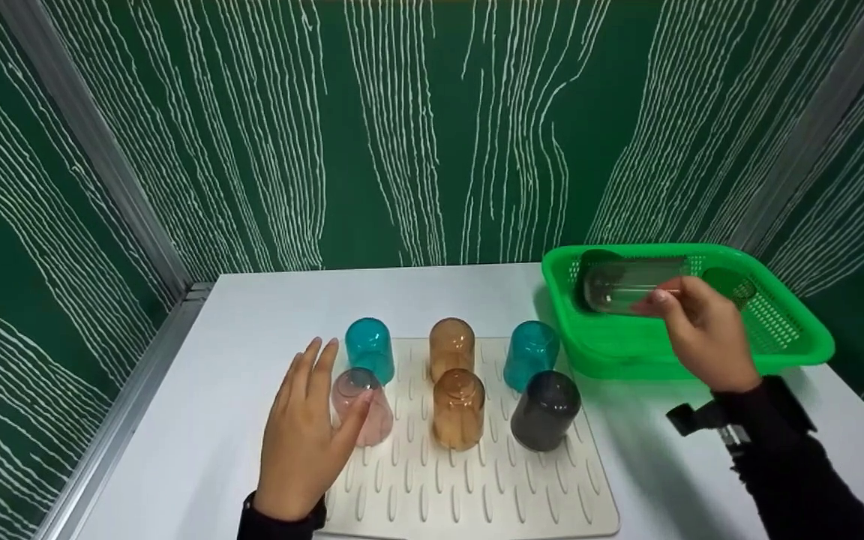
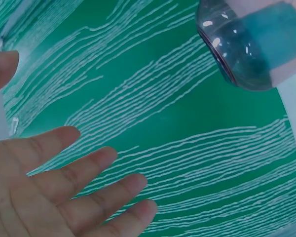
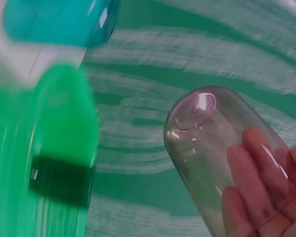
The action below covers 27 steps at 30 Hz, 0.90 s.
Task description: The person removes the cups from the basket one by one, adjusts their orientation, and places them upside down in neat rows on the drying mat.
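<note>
My right hand (image 1: 713, 337) grips a clear, pink-tinted glass (image 1: 627, 281) by its side, over the green basket (image 1: 604, 352). The glass lies tilted sideways, its rounded base pointing left; in the right wrist view the fingers show through its wall. On the left, my left hand (image 1: 301, 442) has its fingers extended beside a pale pink glass (image 1: 372, 420), thumb overlapping it in the head view. The left wrist view shows the spread fingers (image 2: 103, 197) holding nothing, with a glass (image 2: 246, 44) at the upper right.
Upside down on a beige ridged mat (image 1: 469, 495) stand teal glasses (image 1: 368, 349), amber glasses (image 1: 458, 412) and a dark grey glass (image 1: 547, 412). Dark glassware (image 1: 593, 266) shows inside the basket. The white table (image 1: 282, 300) meets a green, white-lined wall (image 1: 379, 150) at the back.
</note>
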Each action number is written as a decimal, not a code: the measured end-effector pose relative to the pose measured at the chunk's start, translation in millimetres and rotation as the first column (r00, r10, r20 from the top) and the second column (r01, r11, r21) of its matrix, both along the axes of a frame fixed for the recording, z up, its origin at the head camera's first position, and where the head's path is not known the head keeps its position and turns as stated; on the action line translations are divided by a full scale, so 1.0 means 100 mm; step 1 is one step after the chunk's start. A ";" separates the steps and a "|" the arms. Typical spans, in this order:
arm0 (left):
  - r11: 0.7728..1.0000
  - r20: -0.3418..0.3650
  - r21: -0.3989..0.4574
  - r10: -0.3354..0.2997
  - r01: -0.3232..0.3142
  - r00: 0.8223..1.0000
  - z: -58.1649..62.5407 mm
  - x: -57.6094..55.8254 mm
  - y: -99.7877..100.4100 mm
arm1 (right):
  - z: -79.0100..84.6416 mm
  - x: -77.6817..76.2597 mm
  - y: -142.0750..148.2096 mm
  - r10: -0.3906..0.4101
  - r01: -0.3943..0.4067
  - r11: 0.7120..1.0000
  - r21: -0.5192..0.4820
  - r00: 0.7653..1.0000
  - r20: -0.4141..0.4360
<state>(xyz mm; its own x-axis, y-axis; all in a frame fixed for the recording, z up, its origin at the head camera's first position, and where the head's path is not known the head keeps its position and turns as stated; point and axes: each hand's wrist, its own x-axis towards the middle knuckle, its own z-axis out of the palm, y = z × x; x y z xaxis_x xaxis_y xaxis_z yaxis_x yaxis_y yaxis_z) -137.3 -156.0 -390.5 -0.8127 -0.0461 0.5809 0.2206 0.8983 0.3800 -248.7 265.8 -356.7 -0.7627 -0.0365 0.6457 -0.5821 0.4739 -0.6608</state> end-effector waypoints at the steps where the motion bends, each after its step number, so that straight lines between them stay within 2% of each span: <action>1: 1.000 -0.014 0.004 -0.007 0.007 1.000 0.00 0.00 0.01 | 0.00 0.04 -0.05 0.032 -0.033 0.999 -0.028 0.999 -0.014; 5: 0.999 -0.061 0.019 -0.032 0.033 0.998 -0.01 0.00 0.04 | -0.04 0.17 -0.24 0.164 -0.174 0.974 -0.148 0.984 -0.076; 9: 0.997 -0.073 0.042 -0.054 0.058 0.996 -0.03 -0.01 0.07 | -0.11 0.27 -0.41 0.301 -0.322 0.906 -0.274 0.946 -0.118; 14: 0.996 -0.067 0.054 -0.062 0.065 0.996 -0.05 -0.02 0.08 | -0.23 0.36 -0.61 0.397 -0.419 0.843 -0.336 0.908 -0.137; 17: 0.996 -0.063 0.055 -0.067 0.071 0.996 -0.05 -0.03 0.09 | -0.29 0.41 -0.70 0.420 -0.439 0.840 -0.318 0.898 -0.130; 21: 0.995 -0.050 0.056 -0.086 0.089 0.995 -0.06 -0.03 0.12 | -0.33 0.48 -0.80 0.426 -0.437 0.858 -0.269 0.899 -0.103; 26: 0.990 -0.037 0.078 -0.118 0.120 0.992 -0.08 -0.02 0.16 | -0.38 0.52 -0.89 0.449 -0.438 0.850 -0.293 0.893 -0.034; 27: 0.988 -0.029 0.086 -0.128 0.130 0.991 -0.08 -0.01 0.17 | -0.39 0.53 -0.91 0.461 -0.447 0.840 -0.307 0.887 -0.032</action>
<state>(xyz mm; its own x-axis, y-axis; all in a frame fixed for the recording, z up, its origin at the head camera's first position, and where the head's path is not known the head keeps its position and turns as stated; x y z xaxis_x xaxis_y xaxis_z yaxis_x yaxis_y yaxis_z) -138.6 -138.6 -398.9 -0.8014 0.0067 0.5981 0.3419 0.8256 0.4489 -195.9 175.0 -395.9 -0.7340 -0.1970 0.6500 -0.6529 -0.0591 -0.7552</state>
